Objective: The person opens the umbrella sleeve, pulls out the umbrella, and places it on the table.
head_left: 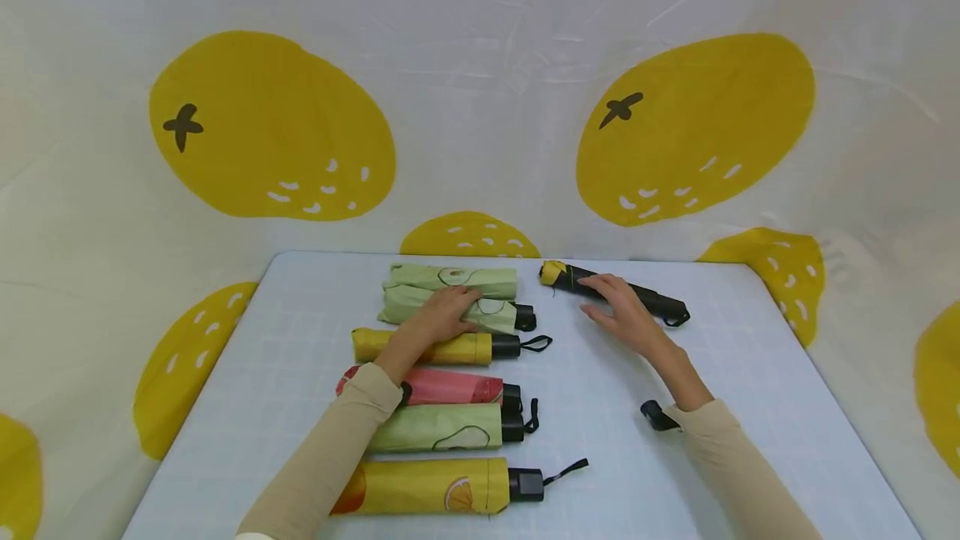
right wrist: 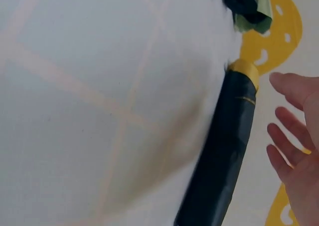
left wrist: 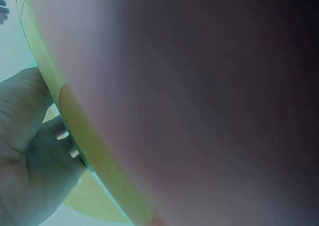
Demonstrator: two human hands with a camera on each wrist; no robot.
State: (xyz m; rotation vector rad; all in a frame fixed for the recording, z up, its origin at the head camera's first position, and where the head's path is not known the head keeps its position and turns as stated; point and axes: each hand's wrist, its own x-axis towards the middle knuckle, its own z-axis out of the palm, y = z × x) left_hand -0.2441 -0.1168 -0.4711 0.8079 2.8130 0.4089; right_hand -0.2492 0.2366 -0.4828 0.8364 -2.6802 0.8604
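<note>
I judge this reaching: right hand [head_left: 622,312] spread near black umbrella [head_left: 654,299]; next requires grasping. Left hand [head_left: 444,312] on green umbrella [head_left: 495,315], grip unclear.

Folded umbrellas [head_left: 420,477]: printed fruit drawings; no words or numbers readable.
Black umbrella [head_left: 652,298]: no lettering legible.
Wall cloth [head_left: 487,107]: yellow fruit print with dark cross-shaped marks; no text.
Table [head_left: 277,373]: no writing readable.
</note>
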